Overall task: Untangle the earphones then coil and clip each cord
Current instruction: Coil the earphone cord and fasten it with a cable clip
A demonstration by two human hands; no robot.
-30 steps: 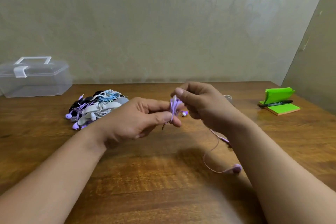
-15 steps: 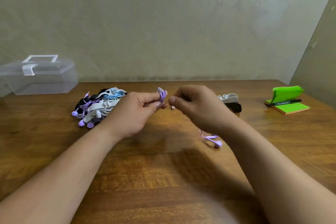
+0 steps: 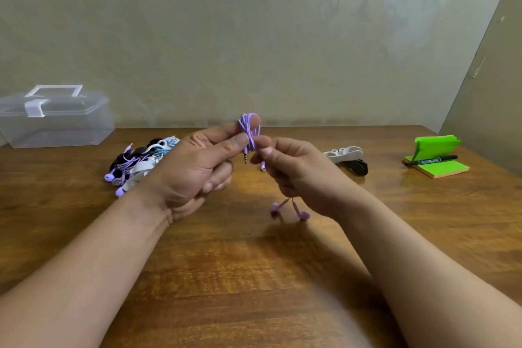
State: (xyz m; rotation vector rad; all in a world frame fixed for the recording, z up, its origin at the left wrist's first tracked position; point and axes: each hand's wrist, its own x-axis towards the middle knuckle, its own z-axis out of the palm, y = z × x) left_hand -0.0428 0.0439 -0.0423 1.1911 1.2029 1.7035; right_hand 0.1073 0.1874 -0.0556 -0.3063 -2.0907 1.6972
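Carefully, my left hand gripped the purple coil tight, my right hand pinched its loose cord; each wrap probably wanted snug, even tension

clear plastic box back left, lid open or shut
Shut: the clear plastic box has its lid flat on the base, white latch folded down.

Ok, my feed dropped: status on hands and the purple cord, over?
Left hand pinches the purple cord coil, plug hanging. Right hand pinches the cord beside it; earbuds dangle below. Nothing blocking.
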